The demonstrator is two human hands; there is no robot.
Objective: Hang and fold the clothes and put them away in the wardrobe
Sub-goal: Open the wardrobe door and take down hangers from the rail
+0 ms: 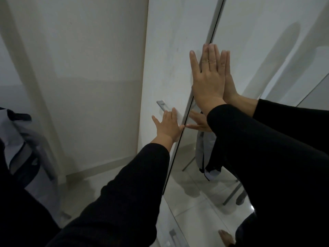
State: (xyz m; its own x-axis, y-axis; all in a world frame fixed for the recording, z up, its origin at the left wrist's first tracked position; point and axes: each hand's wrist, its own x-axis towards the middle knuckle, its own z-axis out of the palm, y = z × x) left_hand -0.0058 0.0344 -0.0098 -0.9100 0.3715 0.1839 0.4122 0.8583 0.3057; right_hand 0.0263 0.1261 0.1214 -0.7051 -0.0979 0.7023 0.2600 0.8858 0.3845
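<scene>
A white wardrobe door [165, 50] fills the middle of the view, and a mirrored door [258, 41] adjoins it on the right. My right hand [206, 81] lies flat with straight fingers against the seam where the two doors meet. Lower down, my left hand [168, 128] presses with straight fingers on the white door at its silver bar handle [162, 106]. Both sleeves are black. The mirror shows both hands reflected. The wardrobe's inside is hidden.
A grey and white garment [16, 129] hangs over a dark chair at the left edge. A cream wall [80, 68] with a skirting board stands left of the wardrobe. Pale floor tiles [74, 198] lie below. A second handle [173, 236] shows low on the door.
</scene>
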